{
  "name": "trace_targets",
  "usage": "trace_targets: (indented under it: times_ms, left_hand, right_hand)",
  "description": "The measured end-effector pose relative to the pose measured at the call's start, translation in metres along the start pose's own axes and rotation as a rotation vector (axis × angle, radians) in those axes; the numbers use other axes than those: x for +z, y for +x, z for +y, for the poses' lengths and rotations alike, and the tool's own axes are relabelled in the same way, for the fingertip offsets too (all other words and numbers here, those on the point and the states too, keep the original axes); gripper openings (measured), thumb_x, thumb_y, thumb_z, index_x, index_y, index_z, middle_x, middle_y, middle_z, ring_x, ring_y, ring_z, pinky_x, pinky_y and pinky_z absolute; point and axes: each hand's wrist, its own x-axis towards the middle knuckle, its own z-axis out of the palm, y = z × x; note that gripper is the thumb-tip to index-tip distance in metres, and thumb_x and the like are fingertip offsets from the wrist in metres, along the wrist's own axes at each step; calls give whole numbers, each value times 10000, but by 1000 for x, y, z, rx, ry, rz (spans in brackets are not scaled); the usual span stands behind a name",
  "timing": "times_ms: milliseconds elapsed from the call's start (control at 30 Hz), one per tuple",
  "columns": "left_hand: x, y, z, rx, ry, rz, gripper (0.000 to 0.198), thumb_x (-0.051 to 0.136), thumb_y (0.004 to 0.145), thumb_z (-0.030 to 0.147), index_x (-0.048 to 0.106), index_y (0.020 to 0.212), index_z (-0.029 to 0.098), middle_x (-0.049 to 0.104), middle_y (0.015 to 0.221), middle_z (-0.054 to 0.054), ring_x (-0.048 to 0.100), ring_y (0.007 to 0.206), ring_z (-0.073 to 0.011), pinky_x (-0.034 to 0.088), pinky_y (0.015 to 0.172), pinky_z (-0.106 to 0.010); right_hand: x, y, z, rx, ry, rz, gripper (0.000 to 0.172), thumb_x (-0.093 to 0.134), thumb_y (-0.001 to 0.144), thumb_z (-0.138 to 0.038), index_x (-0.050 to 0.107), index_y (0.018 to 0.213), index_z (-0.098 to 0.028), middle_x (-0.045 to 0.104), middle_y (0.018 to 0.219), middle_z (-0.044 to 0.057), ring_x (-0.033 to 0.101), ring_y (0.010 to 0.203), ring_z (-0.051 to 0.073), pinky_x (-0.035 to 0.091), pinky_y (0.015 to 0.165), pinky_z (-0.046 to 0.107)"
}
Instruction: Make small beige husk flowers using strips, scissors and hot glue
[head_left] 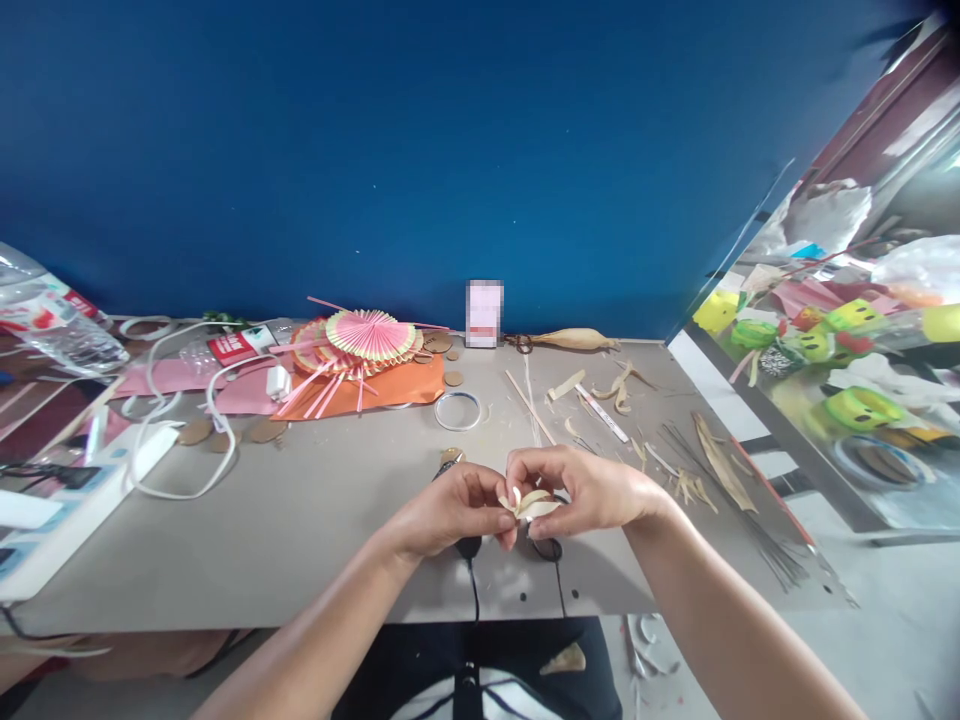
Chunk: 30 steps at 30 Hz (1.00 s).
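Both hands are up off the table [300, 540], in front of the white ring [457, 411] on the side nearer the person, and all the action is between them. The left hand [450, 510] has thumb and forefinger pinched on one end of a small pale husk piece [534, 505], with its other fingers curled in. The right hand [592, 490] arches over the other end, its fingertips pressed down on the curled leaves against the thumb. The husk piece hangs just above the table edge, well nearer the person than the ring. It shows only a few short folded leaves, so I'd call it early going: a small bundle begun, nowhere near a full shape. Plenty of raw stock lies unused. To the right of the ring there are loose husk strips [716, 460] and a spray of thin dark sticks [750, 510], and beyond the ring to its right, against the blue wall, sits a whole dried husk [574, 340]. Left of the ring and further back it's a different story: the pink paper fans [370, 333] sit fully pleated and spread on an orange sheet [405, 385], and those look finished. Small cardboard discs [454, 379] lie just behind the ring, and a white cable [187, 440] loops far to its left. Something dark sits under the hands, and I can't tell what it is.
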Motion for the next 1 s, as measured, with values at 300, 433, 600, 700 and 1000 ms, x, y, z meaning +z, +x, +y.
trace_targets:
  times_ms: [300,433,600,700,1000]
  left_hand:
    - [2,2,-1,-1,-32,84,234,734,600,285,621,666,91,601,564,-19,559,541,-100,454,574,-229]
    - [5,2,0,4,-83,133,243,748,581,276,609,676,101,605,579,-13,573,544,-107,447,560,-229]
    - [8,2,1,14,-105,163,252,749,583,267,596,697,102,606,569,-8,570,533,-102,438,549,-223]
    - [9,1,2,18,-89,176,245,739,600,261,591,716,104,609,579,-11,571,541,-103,437,555,-225]
    - [8,-2,11,30,197,175,261,641,701,346,630,821,114,632,703,-48,568,668,-125,430,585,-212]
  right_hand:
    - [12,1,5,-15,-51,213,75,583,698,-167,536,754,-150,511,735,-8,481,627,85,386,578,192]
    - [10,2,9,-21,0,233,81,588,706,-193,526,733,-148,518,720,-1,488,626,90,401,583,199]
    - [9,3,12,-37,25,239,80,591,709,-193,530,724,-143,520,716,3,491,622,89,412,591,206]
    - [7,4,13,-53,36,245,89,601,701,-193,531,713,-141,516,712,-2,491,618,84,413,587,199]
    - [2,4,18,-11,135,184,126,601,714,-225,503,716,-146,545,687,-3,583,660,120,432,591,211]
